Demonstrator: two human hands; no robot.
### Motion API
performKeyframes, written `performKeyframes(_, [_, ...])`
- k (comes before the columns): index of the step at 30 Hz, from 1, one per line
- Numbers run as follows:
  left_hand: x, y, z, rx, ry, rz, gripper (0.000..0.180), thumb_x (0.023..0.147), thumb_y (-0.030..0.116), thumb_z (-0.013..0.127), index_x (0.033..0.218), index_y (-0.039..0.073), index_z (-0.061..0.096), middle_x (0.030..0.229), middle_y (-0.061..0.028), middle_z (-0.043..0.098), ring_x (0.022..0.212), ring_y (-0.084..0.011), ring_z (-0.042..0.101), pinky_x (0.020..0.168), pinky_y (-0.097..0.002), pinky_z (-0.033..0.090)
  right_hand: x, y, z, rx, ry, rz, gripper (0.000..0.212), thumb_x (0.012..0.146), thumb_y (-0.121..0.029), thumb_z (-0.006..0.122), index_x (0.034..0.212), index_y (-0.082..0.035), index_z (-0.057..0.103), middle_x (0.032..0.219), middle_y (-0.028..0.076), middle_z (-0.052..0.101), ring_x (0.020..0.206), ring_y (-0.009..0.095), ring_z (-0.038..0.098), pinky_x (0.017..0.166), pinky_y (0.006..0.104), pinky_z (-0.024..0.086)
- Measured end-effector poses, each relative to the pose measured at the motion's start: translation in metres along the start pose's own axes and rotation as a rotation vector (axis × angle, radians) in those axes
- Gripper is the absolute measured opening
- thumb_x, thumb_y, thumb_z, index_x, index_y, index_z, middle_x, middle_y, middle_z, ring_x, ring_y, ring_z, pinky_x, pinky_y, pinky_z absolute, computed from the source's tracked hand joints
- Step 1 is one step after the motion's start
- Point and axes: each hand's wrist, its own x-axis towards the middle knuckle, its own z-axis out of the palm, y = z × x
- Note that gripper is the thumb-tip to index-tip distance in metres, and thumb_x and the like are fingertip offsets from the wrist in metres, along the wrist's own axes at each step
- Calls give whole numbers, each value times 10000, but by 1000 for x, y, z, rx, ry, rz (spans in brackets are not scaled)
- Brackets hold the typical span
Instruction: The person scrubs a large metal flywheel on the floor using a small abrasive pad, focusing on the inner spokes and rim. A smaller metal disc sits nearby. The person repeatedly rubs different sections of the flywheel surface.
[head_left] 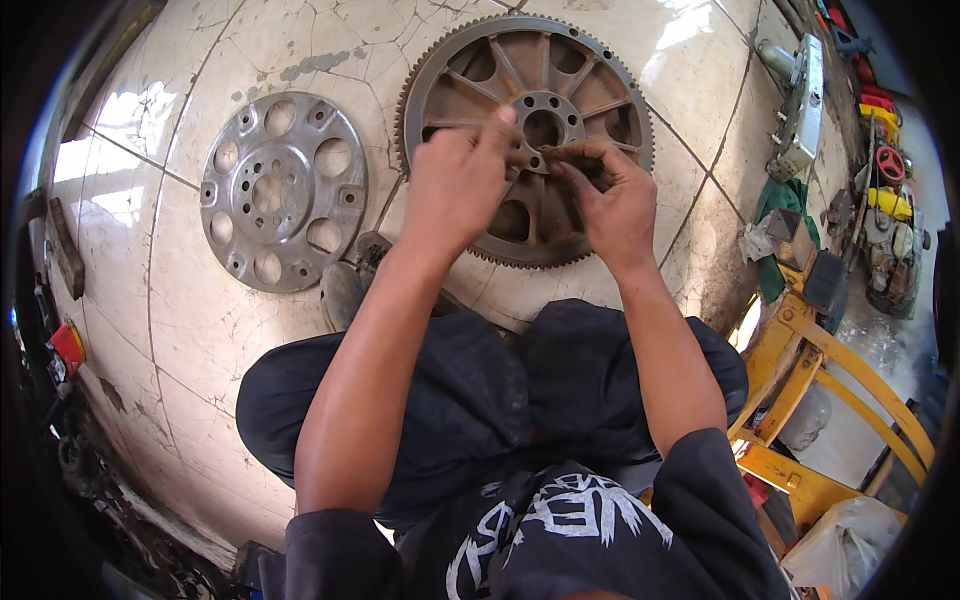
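A toothed flywheel [545,52], rusty brown with spokes and a ring of bolt holes about its hub, lies flat on the floor in front of me. Over the left part of its hub, my left hand [458,185] is closed, its fingers curled. My right hand [612,195] pinches at the lower edge of the hub, thumb and forefinger together close to a bolt hole. Anything between the fingers of either hand is hidden or too small to name. To the left lies a grey metal flexplate [300,190] with large round holes, apart from both hands.
Cracked cream tiles [180,330] make up the floor. My shoe [343,290] is near the flexplate. On the right stand a yellow metal frame [800,350], a silver metal part [803,110] and a clear plastic bag [850,540]. Dark machine parts [90,460] line the left edge.
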Motion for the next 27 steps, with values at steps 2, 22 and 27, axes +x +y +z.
performKeyframes(2, [2,8,-10,151,180,123,512,1075,429,549,1063,-24,789,811,-284,728,865,-457,730,866,-507,539,-3,-2,0,-168,11,-112,215,875,-30,825,1088,-38,795,981,122,810,914,255,794,832,336,599])
performKeyframes(22, [14,-39,-4,775,260,163,1027,914,407,817,1697,107,224,1669,-380,255,1545,-492,351,1094,-536,538,-33,16,33,-652,-44,-477,225,814,14,720,1032,-37,746,983,163,729,941,386,703,824,474,572])
performKeyframes(27, [14,-38,-3,795,268,165,1022,922,413,809,1699,110,219,1668,-377,256,1540,-488,364,1071,-534,553,-41,23,36,-683,-111,-448,183,823,-19,753,1003,-43,734,950,157,733,913,375,708,806,467,571])
